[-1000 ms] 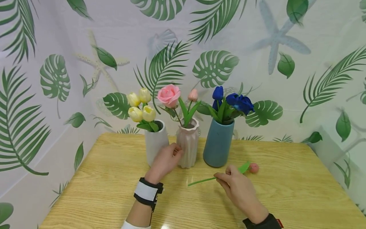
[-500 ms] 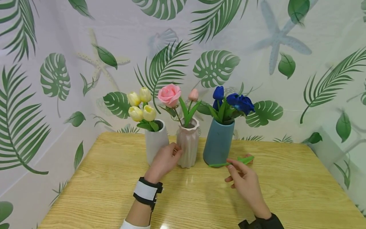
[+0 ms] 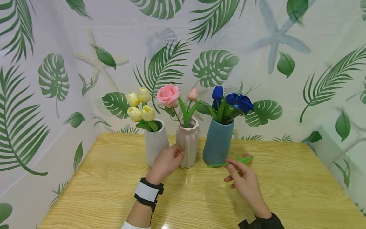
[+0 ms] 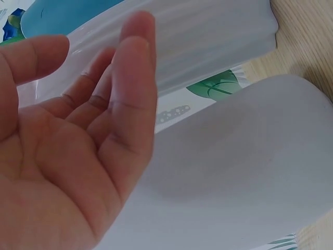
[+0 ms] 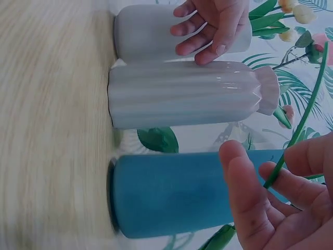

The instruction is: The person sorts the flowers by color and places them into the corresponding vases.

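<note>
My left hand [image 3: 167, 160] is beside the pale pink fluted vase [image 3: 189, 148], its fingertips right at the vase's side and nothing in its palm. In the left wrist view its fingers [image 4: 132, 94] are loosely bent. Just left of it stands the white vase [image 3: 152, 144]. My right hand [image 3: 246, 181] pinches the green stem of an artificial tulip [image 3: 244, 159] between thumb and fingers, in front of the blue vase [image 3: 218, 144]. Its leaves point right, and the pink bloom is mostly hidden behind them. In the right wrist view the stem [image 5: 307, 112] slants up from the fingers.
Yellow tulips [image 3: 148, 113] fill the white vase. A pink rose [image 3: 168, 95] and a pink tulip bud [image 3: 193, 94] stand in the fluted vase, and blue flowers [image 3: 243, 104] in the blue one. Behind the wooden table [image 3: 286, 181] hangs a leaf-print cloth [image 3: 251, 25].
My right hand has lifted the tulip away from me towards the blue vase's base and turned, so the stem now lies more level. My left hand stays at the fluted vase.
</note>
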A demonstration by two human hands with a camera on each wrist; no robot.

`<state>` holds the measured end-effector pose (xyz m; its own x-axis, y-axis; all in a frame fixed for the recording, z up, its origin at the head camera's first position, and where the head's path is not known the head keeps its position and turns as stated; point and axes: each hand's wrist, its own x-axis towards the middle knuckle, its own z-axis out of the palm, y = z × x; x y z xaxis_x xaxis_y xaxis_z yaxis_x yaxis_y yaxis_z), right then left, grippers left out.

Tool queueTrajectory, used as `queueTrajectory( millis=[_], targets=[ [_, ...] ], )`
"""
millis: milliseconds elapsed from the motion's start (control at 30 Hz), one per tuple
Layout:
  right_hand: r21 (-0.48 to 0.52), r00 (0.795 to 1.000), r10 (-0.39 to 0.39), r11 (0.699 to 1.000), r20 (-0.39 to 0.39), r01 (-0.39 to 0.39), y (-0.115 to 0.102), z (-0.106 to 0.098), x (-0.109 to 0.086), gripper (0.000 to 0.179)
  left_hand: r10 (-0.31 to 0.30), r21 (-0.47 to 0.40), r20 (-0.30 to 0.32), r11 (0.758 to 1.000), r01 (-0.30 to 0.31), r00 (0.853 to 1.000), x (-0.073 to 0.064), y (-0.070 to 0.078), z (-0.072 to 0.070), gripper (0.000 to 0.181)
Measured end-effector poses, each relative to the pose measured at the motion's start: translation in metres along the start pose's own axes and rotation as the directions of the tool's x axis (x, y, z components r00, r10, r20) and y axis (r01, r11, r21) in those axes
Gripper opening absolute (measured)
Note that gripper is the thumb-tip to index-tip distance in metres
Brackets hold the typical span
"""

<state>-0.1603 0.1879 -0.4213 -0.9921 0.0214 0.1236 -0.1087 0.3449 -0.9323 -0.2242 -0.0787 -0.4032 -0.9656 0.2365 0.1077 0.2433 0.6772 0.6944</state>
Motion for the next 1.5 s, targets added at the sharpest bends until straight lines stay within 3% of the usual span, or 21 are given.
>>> queueTrajectory(
  millis=[167, 267, 333, 433, 500, 533, 633, 700, 800, 867, 933, 1067, 1133, 1267, 1367, 1500],
  targets=[
    [0.141, 0.991, 0.135, 0.98, 0.022, -0.137, -0.001, 0.002, 0.002, 0.038, 0.0, -0.009, 0.007, 1.0, 0.0, 1.0, 0.0, 0.0, 0.0, 0.022],
    [0.328, 0.969, 0.242, 0.912, 0.06, -0.248, 0.0, 0.003, 0.004, 0.035, 0.007, -0.017, 0.008, 1.0, -0.007, 1.0, 0.0, 0.0, 0.0, 0.022],
    [0.482, 0.951, 0.289, 0.821, 0.111, -0.306, 0.002, 0.003, 0.004, 0.024, 0.008, -0.02, 0.01, 1.0, -0.008, 1.0, 0.0, 0.0, 0.0, 0.022],
    [0.66, 0.912, 0.352, 0.636, 0.211, -0.398, 0.006, 0.003, 0.004, 0.01, 0.004, -0.019, 0.01, 1.0, -0.004, 1.0, 0.0, -0.001, 0.0, 0.022],
    [0.74, 0.884, 0.381, 0.504, 0.272, -0.445, 0.009, 0.003, 0.004, 0.016, 0.0, -0.015, 0.013, 1.0, 0.0, 1.0, 0.0, -0.001, 0.0, 0.023],
    [0.764, 0.873, 0.389, 0.453, 0.295, -0.46, 0.011, 0.003, 0.004, 0.021, -0.001, -0.015, 0.014, 1.0, 0.001, 1.0, 0.0, -0.002, 0.0, 0.023],
    [0.815, 0.853, 0.403, 0.334, 0.331, -0.473, 0.016, 0.003, 0.005, 0.027, -0.02, -0.023, 0.023, 1.0, 0.02, 1.0, 0.0, -0.003, 0.0, 0.023],
    [0.832, 0.853, 0.393, 0.295, 0.343, -0.471, 0.019, 0.002, 0.005, 0.023, -0.03, -0.022, 0.027, 0.999, 0.031, 0.999, 0.0, -0.004, 0.0, 0.024],
    [0.84, 0.863, 0.355, 0.281, 0.358, -0.464, 0.021, 0.002, 0.005, 0.018, -0.045, -0.004, 0.031, 0.999, 0.045, 0.999, 0.0, -0.005, 0.0, 0.027],
    [0.835, 0.868, 0.327, 0.288, 0.374, -0.468, 0.021, 0.001, 0.006, 0.019, -0.056, 0.01, 0.031, 0.998, 0.056, 0.998, 0.0, -0.006, 0.001, 0.032],
    [0.823, 0.865, 0.327, 0.309, 0.379, -0.477, 0.021, 0.001, 0.006, 0.02, -0.072, 0.01, 0.023, 0.997, 0.072, 0.997, 0.0, -0.006, 0.002, 0.04],
    [0.792, 0.842, 0.387, 0.338, 0.376, -0.509, 0.018, 0.001, 0.008, 0.016, -0.1, -0.009, 0.007, 0.995, 0.1, 0.995, 0.0, -0.005, 0.006, 0.059],
    [0.787, 0.843, 0.396, 0.355, 0.363, -0.505, 0.018, 0.002, 0.009, 0.017, -0.092, -0.022, -0.008, 0.996, 0.091, 0.996, 0.001, -0.004, 0.009, 0.067],
    [0.813, 0.868, 0.355, 0.348, 0.346, -0.466, 0.021, 0.001, 0.008, 0.013, -0.044, -0.049, -0.054, 0.998, 0.042, 0.998, 0.002, -0.004, 0.015, 0.08],
    [0.83, 0.883, 0.329, 0.341, 0.334, -0.441, 0.023, 0.0, 0.008, 0.022, -0.012, -0.055, -0.099, 0.998, 0.006, 0.995, 0.004, -0.004, 0.02, 0.086],
    [0.81, 0.878, 0.358, 0.379, 0.318, -0.448, 0.021, 0.0, 0.008, 0.024, -0.003, -0.074, -0.119, 0.997, -0.006, 0.993, 0.007, -0.004, 0.024, 0.093]
  ],
)
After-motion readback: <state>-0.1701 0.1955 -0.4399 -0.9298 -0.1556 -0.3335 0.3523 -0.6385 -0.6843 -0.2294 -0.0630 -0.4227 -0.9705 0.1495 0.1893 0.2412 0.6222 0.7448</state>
